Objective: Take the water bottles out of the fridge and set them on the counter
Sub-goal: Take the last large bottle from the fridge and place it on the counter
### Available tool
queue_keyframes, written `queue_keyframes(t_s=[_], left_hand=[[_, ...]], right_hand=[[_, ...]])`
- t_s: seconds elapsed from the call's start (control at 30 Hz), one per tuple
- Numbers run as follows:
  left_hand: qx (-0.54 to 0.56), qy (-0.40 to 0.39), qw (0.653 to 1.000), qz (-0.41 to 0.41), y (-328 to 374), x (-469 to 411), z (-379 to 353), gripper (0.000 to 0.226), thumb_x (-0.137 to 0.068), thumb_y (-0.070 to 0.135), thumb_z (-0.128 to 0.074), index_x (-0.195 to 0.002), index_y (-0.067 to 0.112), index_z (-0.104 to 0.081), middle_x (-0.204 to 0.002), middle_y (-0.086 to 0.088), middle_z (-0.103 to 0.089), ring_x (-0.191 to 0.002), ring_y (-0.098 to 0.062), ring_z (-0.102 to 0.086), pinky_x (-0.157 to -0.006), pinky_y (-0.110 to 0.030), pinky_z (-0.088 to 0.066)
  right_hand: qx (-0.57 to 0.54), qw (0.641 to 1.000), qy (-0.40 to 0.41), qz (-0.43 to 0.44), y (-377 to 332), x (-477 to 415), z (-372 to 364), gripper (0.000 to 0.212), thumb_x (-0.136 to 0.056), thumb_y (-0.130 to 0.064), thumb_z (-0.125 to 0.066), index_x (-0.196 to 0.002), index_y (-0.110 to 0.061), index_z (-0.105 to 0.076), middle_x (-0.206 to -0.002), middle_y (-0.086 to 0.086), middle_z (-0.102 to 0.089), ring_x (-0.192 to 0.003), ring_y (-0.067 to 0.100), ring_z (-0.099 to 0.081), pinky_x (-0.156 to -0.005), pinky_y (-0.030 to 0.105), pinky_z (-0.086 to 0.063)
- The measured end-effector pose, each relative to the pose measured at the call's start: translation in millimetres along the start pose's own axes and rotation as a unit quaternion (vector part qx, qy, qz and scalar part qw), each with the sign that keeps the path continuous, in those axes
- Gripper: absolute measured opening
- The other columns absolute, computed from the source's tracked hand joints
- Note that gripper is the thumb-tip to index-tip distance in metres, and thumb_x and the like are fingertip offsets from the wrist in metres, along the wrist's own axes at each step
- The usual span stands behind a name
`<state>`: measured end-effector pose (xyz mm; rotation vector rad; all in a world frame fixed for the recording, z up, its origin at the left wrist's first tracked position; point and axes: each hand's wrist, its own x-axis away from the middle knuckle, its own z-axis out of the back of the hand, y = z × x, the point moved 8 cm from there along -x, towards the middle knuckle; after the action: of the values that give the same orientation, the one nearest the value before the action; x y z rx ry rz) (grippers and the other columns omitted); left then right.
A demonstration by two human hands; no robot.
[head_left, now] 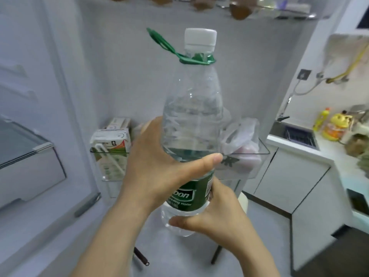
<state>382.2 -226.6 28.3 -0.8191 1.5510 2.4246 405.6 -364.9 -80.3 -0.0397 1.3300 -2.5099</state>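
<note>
The open fridge door [123,76] fills the view ahead, and the white counter [311,148] runs off to the person's right, well apart from it. Between the two, clear of the door shelf [263,151], a large water bottle [192,108] is held upright in the air, its long axis near vertical with the cap on top.

Both hands are on it. The left hand [151,168] wraps the body just above the green label, thumb across the front. The right hand [223,212] curls round the lower part near the base.

The counter lies on the right hand's side, so I'd expect the bottle to swing rightward, staying upright. The counter looks crowded and blurred, and I can't make out a free spot. A green carry loop [159,41] sticks out unused below the white cap [200,37].
</note>
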Motion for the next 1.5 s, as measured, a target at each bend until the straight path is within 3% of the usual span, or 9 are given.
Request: queue_keyframes(t_s=[0.2,0.33,0.43,0.53,0.7,0.83,0.97,1.13,1.5], left_hand=[[0.025,-0.082,0.996,-0.001,12,-3,-77,0.071,-0.041,0.07,-0.077,-0.103,0.041,-0.062,-0.104,0.013,-0.068,-0.096,-0.001,-0.065,-0.078,-0.03,-0.057],[0.059,-0.126,0.99,-0.006,25,-8,-122,0.077,-0.033,0.072,-0.075,-0.102,0.043,-0.057,-0.104,0.017,-0.066,-0.095,0.0,-0.064,-0.077,-0.029,-0.057],[0.089,-0.174,0.981,-0.013,35,-9,-152,0.076,-0.031,0.07,-0.076,-0.1,0.043,-0.056,-0.104,0.017,-0.064,-0.096,-0.005,-0.064,-0.078,-0.036,-0.057],[0.129,-0.229,0.964,-0.024,45,-8,-178,0.075,-0.032,0.068,-0.077,-0.099,0.042,-0.057,-0.103,0.014,-0.066,-0.092,-0.004,-0.065,-0.076,-0.037,-0.058],[0.196,-0.308,0.93,-0.043,62,-2,-216,0.068,-0.033,0.062,-0.081,-0.094,0.041,-0.059,-0.099,0.01,-0.068,-0.089,-0.006,-0.067,-0.075,-0.039,-0.058],[0.219,-0.387,0.893,-0.071,75,20,-245,0.068,-0.037,0.064,-0.08,-0.098,0.043,-0.058,-0.099,0.012,-0.068,-0.091,-0.005,-0.066,-0.077,-0.039,-0.057],[0.252,-0.445,0.855,-0.084,95,53,-269,0.071,-0.034,0.068,-0.077,-0.098,0.043,-0.059,-0.098,0.013,-0.068,-0.087,-0.001,-0.066,-0.075,-0.034,-0.058],[0.287,-0.519,0.796,-0.119,141,104,-290,0.074,-0.036,0.068,-0.077,-0.103,0.045,-0.057,-0.105,0.012,-0.066,-0.095,-0.007,-0.066,-0.08,-0.038,-0.057],[0.349,-0.579,0.711,-0.195,257,228,-322,0.062,-0.043,0.062,-0.079,-0.099,0.045,-0.058,-0.105,0.014,-0.066,-0.099,-0.002,-0.063,-0.083,-0.034,-0.055]], right_hand=[[0.003,0.996,0.06,-0.063,39,29,56,0.068,-0.044,-0.042,-0.088,-0.104,-0.041,-0.057,-0.1,-0.024,-0.07,-0.091,-0.004,-0.066,-0.077,0.029,-0.058],[0.008,0.987,0.124,-0.103,51,47,92,0.064,-0.048,-0.034,-0.088,-0.1,-0.048,-0.054,-0.097,-0.019,-0.07,-0.087,-0.005,-0.067,-0.073,0.025,-0.059],[0.029,0.973,0.168,-0.154,65,61,109,0.066,-0.044,-0.048,-0.087,-0.101,-0.047,-0.053,-0.099,-0.025,-0.068,-0.088,-0.005,-0.066,-0.076,0.027,-0.059],[0.05,0.954,0.215,-0.204,78,80,124,0.068,-0.043,-0.048,-0.087,-0.102,-0.044,-0.053,-0.099,-0.025,-0.068,-0.089,-0.006,-0.065,-0.076,0.027,-0.059],[0.041,0.913,0.308,-0.263,90,110,139,0.071,-0.037,-0.046,-0.088,-0.099,-0.044,-0.053,-0.098,-0.023,-0.07,-0.087,-0.002,-0.068,-0.076,0.031,-0.06],[0.029,0.877,0.359,-0.317,97,148,140,0.068,-0.043,-0.04,-0.093,-0.101,-0.042,-0.057,-0.096,-0.027,-0.07,-0.084,-0.008,-0.068,-0.073,0.024,-0.06],[0.039,0.834,0.402,-0.376,98,194,142,0.071,-0.041,-0.045,-0.09,-0.103,-0.039,-0.058,-0.095,-0.022,-0.072,-0.082,-0.006,-0.069,-0.073,0.025,-0.06],[0.067,0.781,0.454,-0.423,93,258,154,0.072,-0.041,-0.048,-0.089,-0.103,-0.043,-0.053,-0.094,-0.025,-0.068,-0.085,-0.009,-0.065,-0.074,0.018,-0.058],[0.063,0.699,0.557,-0.444,97,413,195,0.078,-0.04,-0.049,-0.088,-0.107,-0.05,-0.049,-0.1,-0.028,-0.066,-0.09,-0.008,-0.063,-0.078,0.021,-0.057]])
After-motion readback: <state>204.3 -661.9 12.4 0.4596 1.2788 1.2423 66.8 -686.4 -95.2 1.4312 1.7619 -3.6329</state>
